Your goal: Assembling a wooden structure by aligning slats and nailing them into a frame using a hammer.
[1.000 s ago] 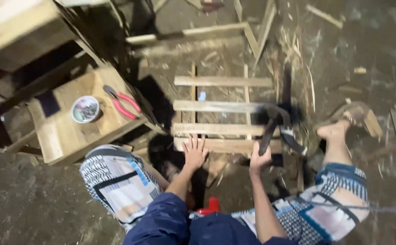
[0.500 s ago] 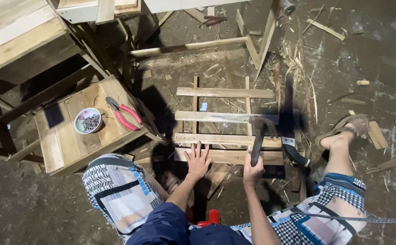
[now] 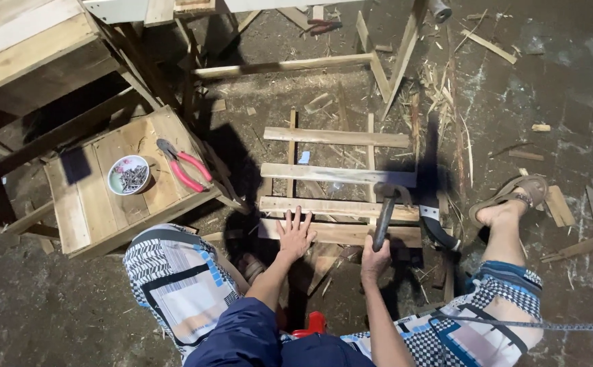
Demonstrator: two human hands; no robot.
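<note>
- Hammer (image 3: 385, 216): dark handle gripped in your right hand (image 3: 376, 260), fingers wrapped round its lower end; the head sits above the hand, over the third slat of the frame, at the right-hand rail.
- Slatted wooden frame (image 3: 337, 175): four pale cross slats nailed over two thin rails, lying flat on the floor directly ahead of both your hands.
- Left hand (image 3: 295, 234): fingers spread wide, palm pressed flat on the nearest slat, just left of your hammer hand and apart from it.
- Curved dark blade with a pale band (image 3: 436, 228): lying just to the right of your right hand, beside the frame's right edge; what kind of tool it is cannot be told.
- Low wooden stand (image 3: 93, 204): well to the left of your left hand, plank top tilted toward you.
- Bowl of nails (image 3: 129, 175): small, round, pale rim, sitting on the stand.
- Red-handled pliers (image 3: 184, 165): lying on the stand just right of the bowl.
- Sandal (image 3: 514, 194): on your right foot, planted on the floor to the right of your hammer hand.
- Wood offcuts (image 3: 558, 204): scattered on the dark floor beyond the sandal, with splinters further ahead.
- Red object (image 3: 310, 325): small, partly hidden between your knees, below both hands.
</note>
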